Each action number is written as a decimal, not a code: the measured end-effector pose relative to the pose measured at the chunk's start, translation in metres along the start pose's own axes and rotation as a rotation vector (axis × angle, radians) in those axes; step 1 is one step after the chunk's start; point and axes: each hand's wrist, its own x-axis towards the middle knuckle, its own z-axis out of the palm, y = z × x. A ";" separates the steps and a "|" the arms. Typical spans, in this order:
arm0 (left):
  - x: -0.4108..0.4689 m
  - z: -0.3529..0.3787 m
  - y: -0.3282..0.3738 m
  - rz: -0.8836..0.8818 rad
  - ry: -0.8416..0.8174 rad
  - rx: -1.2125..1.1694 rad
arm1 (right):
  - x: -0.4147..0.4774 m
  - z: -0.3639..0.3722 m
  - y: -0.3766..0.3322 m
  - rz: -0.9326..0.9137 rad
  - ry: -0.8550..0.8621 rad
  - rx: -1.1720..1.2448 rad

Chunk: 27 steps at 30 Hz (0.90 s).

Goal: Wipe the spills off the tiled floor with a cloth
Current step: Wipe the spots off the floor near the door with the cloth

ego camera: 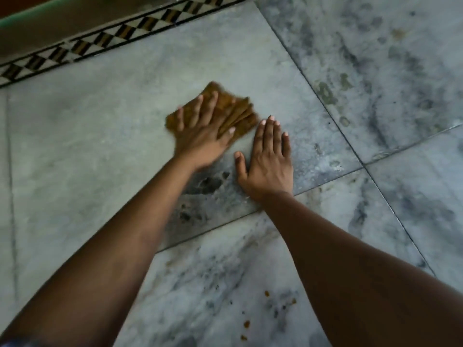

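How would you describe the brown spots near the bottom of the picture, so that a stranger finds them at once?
Start at the dark joint crossing under both forearms and go to the veined marble tile on the near side of it. Beside the right forearm lie the brown spots, scattered small drops. Unlike the grey veins, they are orange-brown.

From my feed the cloth [225,108] is mustard brown with darker folds. The tiled floor [100,151] is pale grey-green marble on my left, turning whiter with bluish-grey and near-black veining on the right tiles [375,58], split by thin dark grout lines. Small orange-brown spills [266,293] dot the white tile near the bottom, and dull olive smears [325,92] mark the upper right tile. Along the top runs a border strip [105,41] of black, cream and brown triangles edged in black, with a green band [50,11] beyond it
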 end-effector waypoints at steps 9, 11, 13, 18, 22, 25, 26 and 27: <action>0.028 -0.033 -0.028 -0.387 -0.045 -0.114 | -0.001 0.003 0.000 0.000 -0.002 -0.013; 0.021 -0.018 -0.014 -0.256 -0.026 -0.088 | 0.001 0.003 0.001 0.003 -0.006 -0.029; -0.021 0.001 -0.009 -0.141 -0.017 -0.044 | 0.001 0.002 0.001 0.007 -0.012 -0.037; -0.143 0.013 -0.068 -0.151 -0.030 -0.015 | 0.000 0.003 0.001 0.000 -0.009 -0.010; -0.098 -0.012 -0.101 -0.559 -0.025 -0.082 | 0.001 0.005 0.002 0.000 -0.001 -0.034; -0.051 -0.017 -0.074 -0.545 -0.036 -0.154 | 0.002 0.004 0.001 -0.008 -0.002 -0.049; -0.046 -0.012 -0.059 -0.476 -0.035 -0.150 | 0.002 0.005 0.001 -0.008 0.000 -0.045; -0.051 -0.006 -0.045 -0.405 -0.024 -0.123 | 0.002 0.005 0.001 -0.010 0.006 -0.039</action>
